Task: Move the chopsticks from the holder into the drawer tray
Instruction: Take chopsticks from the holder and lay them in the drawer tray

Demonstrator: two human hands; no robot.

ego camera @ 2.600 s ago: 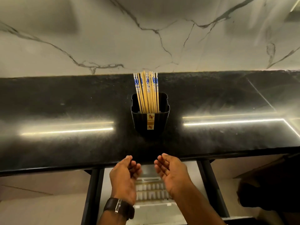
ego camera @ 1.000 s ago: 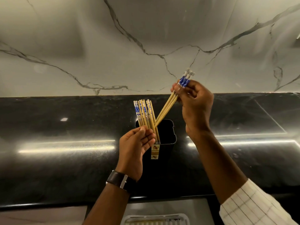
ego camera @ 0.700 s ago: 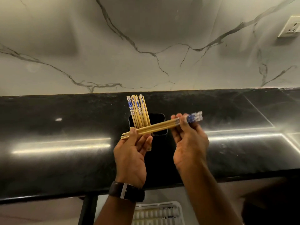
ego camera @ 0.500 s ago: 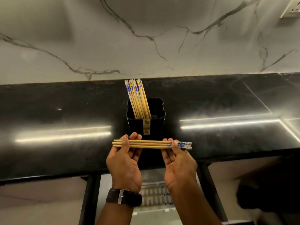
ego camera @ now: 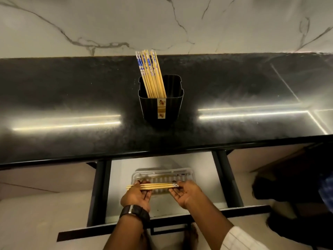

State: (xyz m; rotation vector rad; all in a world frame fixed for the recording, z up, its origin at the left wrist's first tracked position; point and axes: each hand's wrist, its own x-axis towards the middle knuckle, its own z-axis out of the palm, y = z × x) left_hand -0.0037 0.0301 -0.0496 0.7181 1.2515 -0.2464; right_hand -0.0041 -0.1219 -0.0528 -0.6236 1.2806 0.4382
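A black holder (ego camera: 161, 107) stands on the dark countertop with several wooden chopsticks (ego camera: 151, 74), blue-patterned at the top, leaning in its left half. Below the counter a drawer is pulled out, and a pale slotted tray (ego camera: 163, 174) lies in it. My left hand (ego camera: 137, 194) and my right hand (ego camera: 185, 191) hold a small bundle of chopsticks (ego camera: 155, 186) level between them, left hand at the plain tips, right hand at the patterned ends. The bundle hovers right over the tray; I cannot tell whether it touches it.
The black countertop (ego camera: 72, 98) juts out over the back of the drawer. Black drawer rails (ego camera: 98, 188) run down both sides and a black drawer front (ego camera: 162, 223) crosses under my wrists. A marble wall rises behind. A dark shape sits on the floor at right.
Both hands have carried the horizontal bundle down from in front of the holder, past the counter's edge, to just over the tray in the open drawer. The holder's chopsticks stay put.
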